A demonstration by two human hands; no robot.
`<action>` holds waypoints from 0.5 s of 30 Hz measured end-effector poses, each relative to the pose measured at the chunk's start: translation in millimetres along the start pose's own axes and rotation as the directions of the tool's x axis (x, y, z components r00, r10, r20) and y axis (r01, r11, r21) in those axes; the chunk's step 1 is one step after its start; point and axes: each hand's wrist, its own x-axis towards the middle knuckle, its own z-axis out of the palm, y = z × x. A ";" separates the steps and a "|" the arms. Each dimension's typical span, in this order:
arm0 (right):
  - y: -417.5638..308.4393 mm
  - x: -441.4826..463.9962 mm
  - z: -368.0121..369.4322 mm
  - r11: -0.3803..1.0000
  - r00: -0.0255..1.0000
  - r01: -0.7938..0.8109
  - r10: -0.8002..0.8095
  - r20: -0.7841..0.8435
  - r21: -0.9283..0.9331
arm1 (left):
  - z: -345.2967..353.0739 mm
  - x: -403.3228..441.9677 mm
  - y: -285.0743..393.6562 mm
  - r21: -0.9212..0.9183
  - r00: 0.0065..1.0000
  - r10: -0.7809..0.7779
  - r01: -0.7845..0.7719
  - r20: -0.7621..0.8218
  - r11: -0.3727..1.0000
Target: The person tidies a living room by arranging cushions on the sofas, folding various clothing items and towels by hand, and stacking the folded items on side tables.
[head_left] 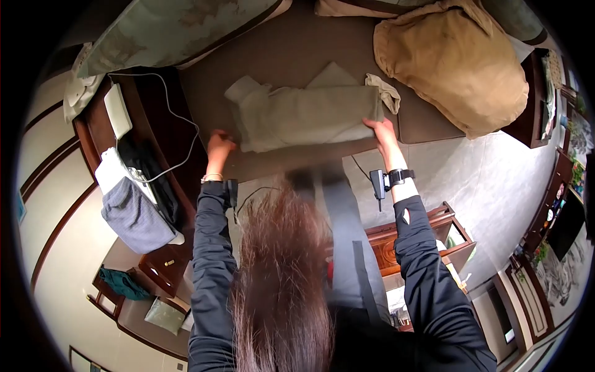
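A grey-olive garment (pixel 310 115), partly folded, lies on the brown sofa seat (pixel 260 53). One sleeve-like end sticks out at its upper left, and a corner of cloth shows behind it. My right hand (pixel 382 131) pinches the garment's lower right edge, thumb on top. Beside the left end, my left hand (pixel 220 147) hovers just off the cloth with its fingers loosely bent and apart, slightly blurred. A crumpled beige piece of cloth (pixel 385 93) pokes out at the garment's right end.
A large tan cushion or cloth bundle (pixel 455 65) rests at the right of the sofa. Left of the seat, a dark wood side table (pixel 152 102) carries a white cable (pixel 180 118), a white box-like device (pixel 118 111) and a grey-blue cloth (pixel 137 214). Backrest cushions (pixel 167 31) stand behind.
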 end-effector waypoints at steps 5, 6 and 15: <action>9.3 1.7 3.0 0.977 0.996 -0.070 0.057 -0.065 -0.201 | 41.5 -41.3 75.9 0.718 0.424 0.866 -0.513 -0.265 0.471; 9.8 0.6 3.6 0.975 0.985 -0.163 0.151 -0.084 -0.151 | 49.1 -44.4 87.8 0.802 0.505 0.845 -0.424 -0.178 0.422; -9.4 -18.1 6.0 0.972 0.977 -0.189 0.173 0.123 0.138 | 64.5 2.4 110.0 0.628 0.947 0.308 -0.296 0.094 0.720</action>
